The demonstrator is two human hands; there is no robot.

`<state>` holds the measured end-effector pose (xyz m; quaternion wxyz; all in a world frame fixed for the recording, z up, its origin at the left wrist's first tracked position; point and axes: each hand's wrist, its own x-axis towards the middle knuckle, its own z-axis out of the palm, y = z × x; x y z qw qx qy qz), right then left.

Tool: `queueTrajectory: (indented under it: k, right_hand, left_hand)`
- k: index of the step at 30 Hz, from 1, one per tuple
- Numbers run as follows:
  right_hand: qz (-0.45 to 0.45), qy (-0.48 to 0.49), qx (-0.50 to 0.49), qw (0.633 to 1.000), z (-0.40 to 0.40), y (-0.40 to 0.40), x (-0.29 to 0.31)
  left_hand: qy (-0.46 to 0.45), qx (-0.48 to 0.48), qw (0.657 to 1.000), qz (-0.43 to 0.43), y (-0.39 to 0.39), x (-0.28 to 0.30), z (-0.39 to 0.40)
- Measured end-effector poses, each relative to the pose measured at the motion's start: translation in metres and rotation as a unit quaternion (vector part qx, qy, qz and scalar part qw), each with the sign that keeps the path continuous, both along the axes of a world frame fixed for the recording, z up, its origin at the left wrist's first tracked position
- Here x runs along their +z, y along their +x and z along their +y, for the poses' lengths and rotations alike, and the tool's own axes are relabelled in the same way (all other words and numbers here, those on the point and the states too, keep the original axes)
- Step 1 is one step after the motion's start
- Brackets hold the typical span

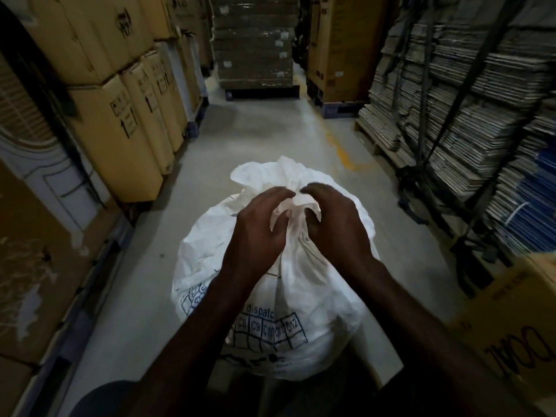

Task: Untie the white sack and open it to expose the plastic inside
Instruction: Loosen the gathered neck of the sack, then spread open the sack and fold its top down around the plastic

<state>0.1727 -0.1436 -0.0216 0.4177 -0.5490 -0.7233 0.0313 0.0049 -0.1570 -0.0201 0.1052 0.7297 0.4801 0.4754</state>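
2 bare hands meet over the gathered neck of the white sack (pixel 288 284), which stands upright on the concrete floor (pixel 264 127) of a warehouse aisle, directly below the person. The left hand (pixel 255 233) arches in from one side and the right hand (pixel 337 224) from the other, fingers curled like claws, so the bunched neck sits between the 2 sets of fingertips. The fingers are bent but spread, neither hand fully closed; they seem to be picking at the tie rather than clamping the cloth, though whether any fingertip has the tie pinched cannot be told, since the hands cover it.

Beyond the fingertips, the loose mouth of the sack (pixel 264 176) flares out above the cinch, so the tie still looks fastened and no plastic shows. Approaching from opposite sides probably lets one hand steady the neck while the other works the knot loose. Below the wrists the sack's body bulges full, printed with a blue grid. Stacked cardboard boxes (pixel 126 121) line the aisle outside the left arm, flattened cartons (pixel 469 115) outside the right.
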Motion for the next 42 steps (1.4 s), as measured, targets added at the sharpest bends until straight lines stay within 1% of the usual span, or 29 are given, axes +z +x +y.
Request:
queueTrajectory:
  k: [2, 3, 4, 6, 8, 11, 14, 19, 22, 25, 27, 29, 30, 33, 34, 35, 36, 37, 39, 40, 41, 42]
  right_hand:
    - [-0.093, -0.058, -0.024, 0.994, 0.035, 0.0, -0.003]
    - [-0.134, -0.093, -0.037, 0.986, 0.05, -0.002, -0.006]
    - [-0.16, -0.124, -0.04, 0.979, 0.062, -0.004, -0.012]
    - [-0.181, -0.165, -0.03, 0.969, 0.077, -0.012, -0.028]
    - [-0.199, -0.167, -0.02, 0.965, 0.082, -0.021, -0.045]
    - [-0.177, -0.11, -0.023, 0.978, 0.076, -0.033, -0.059]
    - [-0.191, -0.042, -0.04, 0.98, 0.054, -0.046, -0.062]
    - [-0.219, -0.015, -0.029, 0.975, -0.011, -0.061, -0.071]
    - [-0.233, -0.049, -0.006, 0.971, -0.048, -0.065, -0.082]
    - [-0.248, -0.098, 0.028, 0.963, -0.076, -0.058, -0.092]
    - [-0.278, -0.149, 0.069, 0.946, -0.092, -0.053, -0.1]
    - [-0.303, -0.204, 0.117, 0.923, -0.105, -0.047, -0.11]
    - [-0.316, -0.218, 0.132, 0.914, -0.108, -0.043, -0.113]
    - [-0.344, -0.259, 0.145, 0.891, -0.114, -0.029, -0.118]
    - [-0.337, -0.272, 0.144, 0.89, -0.115, -0.024, -0.116]
    - [-0.315, -0.275, 0.136, 0.898, -0.116, -0.019, -0.111]
    - [-0.276, -0.266, 0.121, 0.916, -0.116, -0.015, -0.103]
    - [-0.22, -0.238, 0.099, 0.941, -0.116, -0.013, -0.094]
    - [-0.092, -0.139, 0.042, 0.985, -0.105, -0.014, -0.071]
    - [-0.027, -0.087, 0.019, 0.996, -0.095, -0.016, -0.06]
    - [0.02, -0.05, 0.008, 0.999, -0.08, -0.019, -0.053]
    - [0.045, -0.042, 0.011, 0.998, -0.064, -0.024, -0.047]
  left_hand:
    - [-0.023, 0.01, 0.999, 0.038, -0.009, -0.005, 0.021]
    - [-0.048, 0.023, 0.997, 0.059, -0.016, -0.009, 0.03]
    - [-0.077, 0.04, 0.993, 0.075, -0.023, -0.014, 0.036]
    - [-0.124, 0.072, 0.986, 0.087, -0.041, -0.028, 0.046]
    - [-0.165, 0.098, 0.976, 0.103, -0.06, -0.042, 0.056]
    - [-0.206, 0.14, 0.951, 0.184, -0.084, -0.057, 0.067]
    - [-0.189, 0.155, 0.949, 0.2, -0.093, -0.06, 0.071]
    - [-0.131, 0.152, 0.968, 0.148, -0.086, -0.042, 0.056]
    - [-0.104, 0.135, 0.976, 0.136, -0.074, -0.028, 0.039]
    - [-0.073, 0.122, 0.975, 0.168, -0.06, -0.02, 0.024]
    - [-0.053, 0.115, 0.973, 0.194, -0.051, -0.019, 0.015]
    - [-0.046, 0.105, 0.964, 0.24, -0.045, -0.023, 0.01]
    - [-0.054, 0.096, 0.959, 0.26, -0.042, -0.025, 0.01]
    - [-0.09, 0.084, 0.952, 0.282, -0.041, -0.032, 0.007]
    - [-0.098, 0.088, 0.947, 0.293, -0.043, -0.035, 0.005]
    - [-0.104, 0.094, 0.941, 0.307, -0.046, -0.038, 0.002]
    - [-0.108, 0.102, 0.935, 0.322, -0.05, -0.041, 0.0]
    - [-0.11, 0.11, 0.931, 0.33, -0.055, -0.044, -0.002]
    - [-0.104, 0.124, 0.931, 0.326, -0.067, -0.05, -0.007]
    - [-0.096, 0.127, 0.935, 0.318, -0.075, -0.054, -0.01]
    - [-0.088, 0.126, 0.939, 0.307, -0.083, -0.057, -0.013]
    - [-0.09, 0.12, 0.944, 0.293, -0.09, -0.059, -0.017]
